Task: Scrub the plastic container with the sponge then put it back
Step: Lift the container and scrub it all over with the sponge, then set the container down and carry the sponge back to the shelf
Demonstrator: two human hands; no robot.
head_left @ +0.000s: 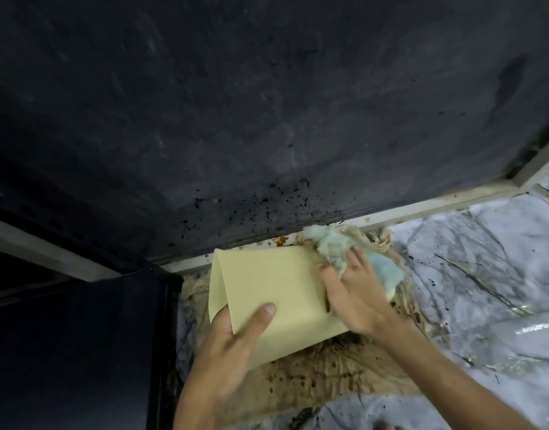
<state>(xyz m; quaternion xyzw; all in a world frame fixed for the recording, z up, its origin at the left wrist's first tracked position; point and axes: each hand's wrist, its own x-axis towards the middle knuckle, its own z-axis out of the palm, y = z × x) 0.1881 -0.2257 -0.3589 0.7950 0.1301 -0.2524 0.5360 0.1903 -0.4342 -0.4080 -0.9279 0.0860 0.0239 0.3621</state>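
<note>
A pale yellow plastic container (pixel 267 287) is held tilted over a stained brown cloth (pixel 323 370) on the floor. My left hand (pixel 233 342) grips its near left corner, thumb lying across the top face. My right hand (pixel 354 293) presses a worn blue-green sponge (pixel 360 259) against the container's right edge. The fingers cover part of the sponge, and its frayed end sticks out toward the wall.
A dark, soot-speckled wall (pixel 267 103) rises behind, with a pale ledge (pixel 422 209) along its base. A black cabinet (pixel 81 352) stands at the left. Marble-patterned floor (pixel 468 290) spreads to the right.
</note>
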